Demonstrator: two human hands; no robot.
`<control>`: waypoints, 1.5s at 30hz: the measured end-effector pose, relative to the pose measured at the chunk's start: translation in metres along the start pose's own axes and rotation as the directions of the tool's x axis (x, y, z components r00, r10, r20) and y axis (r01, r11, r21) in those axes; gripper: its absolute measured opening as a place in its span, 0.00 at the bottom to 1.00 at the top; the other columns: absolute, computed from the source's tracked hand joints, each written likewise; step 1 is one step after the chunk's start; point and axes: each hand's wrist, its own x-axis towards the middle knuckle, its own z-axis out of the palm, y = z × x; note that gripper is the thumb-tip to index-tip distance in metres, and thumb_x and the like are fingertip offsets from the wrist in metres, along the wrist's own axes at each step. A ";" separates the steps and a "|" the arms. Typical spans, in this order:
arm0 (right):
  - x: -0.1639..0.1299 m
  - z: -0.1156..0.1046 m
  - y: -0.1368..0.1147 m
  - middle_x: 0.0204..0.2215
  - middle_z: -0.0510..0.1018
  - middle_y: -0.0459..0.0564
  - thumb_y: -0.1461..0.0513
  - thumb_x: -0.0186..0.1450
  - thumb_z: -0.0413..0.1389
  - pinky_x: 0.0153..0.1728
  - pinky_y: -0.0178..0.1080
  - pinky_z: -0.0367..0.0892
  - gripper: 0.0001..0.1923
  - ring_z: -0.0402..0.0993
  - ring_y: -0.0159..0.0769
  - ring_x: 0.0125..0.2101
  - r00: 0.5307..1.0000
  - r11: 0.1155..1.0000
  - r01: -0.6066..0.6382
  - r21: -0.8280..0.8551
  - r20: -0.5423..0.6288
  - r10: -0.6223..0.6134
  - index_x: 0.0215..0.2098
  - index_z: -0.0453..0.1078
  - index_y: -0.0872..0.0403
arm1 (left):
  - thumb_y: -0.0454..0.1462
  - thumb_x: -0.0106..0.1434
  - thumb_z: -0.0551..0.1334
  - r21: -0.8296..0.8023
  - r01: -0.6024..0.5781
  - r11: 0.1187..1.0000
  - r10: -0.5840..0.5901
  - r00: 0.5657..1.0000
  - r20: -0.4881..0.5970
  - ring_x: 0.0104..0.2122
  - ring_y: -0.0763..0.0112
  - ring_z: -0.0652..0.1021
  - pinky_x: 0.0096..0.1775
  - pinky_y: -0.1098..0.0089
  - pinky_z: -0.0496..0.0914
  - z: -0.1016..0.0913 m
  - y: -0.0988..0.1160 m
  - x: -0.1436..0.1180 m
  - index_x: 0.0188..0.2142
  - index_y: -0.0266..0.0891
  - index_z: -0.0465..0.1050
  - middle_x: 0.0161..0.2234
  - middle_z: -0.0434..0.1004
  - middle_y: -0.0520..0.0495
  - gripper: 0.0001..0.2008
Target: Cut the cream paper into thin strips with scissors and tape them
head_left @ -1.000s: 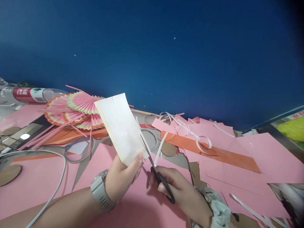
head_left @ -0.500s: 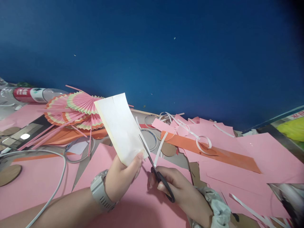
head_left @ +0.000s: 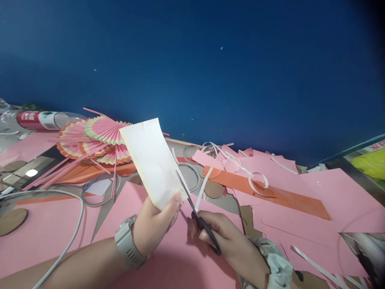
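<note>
My left hand (head_left: 162, 218) grips the lower end of a white sheet of paper (head_left: 150, 160), thumb on top, holding it tilted above the pink paper. In my right hand (head_left: 222, 233) is a pair of scissors (head_left: 210, 237) with black handles, fingers through the loops. The blades lie along the right edge of the white sheet, where a narrow strip separates from it. Another white strip (head_left: 203, 188) is just right of the blades. Below both hands spreads a large pink sheet (head_left: 180, 261).
Pleated pink fans (head_left: 105, 132) and a plastic bottle (head_left: 39, 120) lie at left, near a phone (head_left: 33, 168) and a white cable (head_left: 80, 216). Tape rolls (head_left: 100, 200), an orange strip (head_left: 285, 196) and pink sheets (head_left: 339, 192) cover the table. A blue wall (head_left: 192, 72) stands behind.
Almost nothing differs. Both hands, the paper and the scissors keep nearly the same place.
</note>
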 end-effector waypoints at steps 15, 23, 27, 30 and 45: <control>0.000 -0.001 0.003 0.19 0.65 0.43 0.48 0.61 0.53 0.24 0.32 0.57 0.20 0.61 0.29 0.21 1.000 1.000 0.012 0.003 -0.006 -0.012 0.27 0.67 0.58 | 0.48 0.64 0.53 0.031 0.000 1.000 0.000 1.000 -0.012 0.14 0.79 0.59 0.18 0.75 0.56 0.000 0.002 0.000 0.20 0.38 0.60 0.12 0.54 0.58 0.20; 0.000 0.000 -0.003 0.18 0.64 0.42 0.49 0.62 0.53 0.24 0.33 0.57 0.19 0.60 0.29 0.20 1.000 1.000 -0.009 0.005 -0.003 0.009 0.26 0.65 0.57 | 0.46 0.64 0.53 0.023 0.013 1.000 -0.013 1.000 -0.018 0.14 0.79 0.59 0.18 0.75 0.56 0.000 0.005 0.001 0.21 0.38 0.61 0.12 0.55 0.58 0.19; 0.000 0.000 -0.001 0.17 0.63 0.42 0.50 0.62 0.53 0.24 0.32 0.57 0.18 0.60 0.29 0.20 1.000 1.000 -0.002 0.025 -0.009 0.002 0.26 0.64 0.57 | 0.47 0.64 0.53 0.008 0.011 1.000 -0.010 1.000 -0.016 0.14 0.80 0.59 0.18 0.75 0.56 0.001 0.005 0.001 0.22 0.38 0.61 0.12 0.54 0.58 0.19; 0.000 0.000 0.001 0.17 0.64 0.42 0.52 0.64 0.52 0.25 0.33 0.58 0.17 0.61 0.29 0.20 1.000 1.000 0.004 0.023 -0.008 -0.004 0.26 0.64 0.57 | 0.47 0.64 0.53 0.012 0.003 1.000 -0.003 1.000 -0.014 0.13 0.80 0.58 0.17 0.76 0.56 0.000 0.005 0.001 0.20 0.39 0.59 0.12 0.54 0.58 0.20; 0.000 0.001 -0.001 0.16 0.64 0.43 0.54 0.65 0.51 0.28 0.34 0.61 0.17 0.62 0.31 0.21 0.999 0.999 0.033 0.002 0.002 -0.033 0.24 0.62 0.56 | 0.49 0.63 0.53 0.005 0.004 1.000 -0.004 1.000 -0.009 0.13 0.80 0.58 0.17 0.76 0.55 0.001 0.005 0.001 0.20 0.39 0.58 0.12 0.53 0.59 0.21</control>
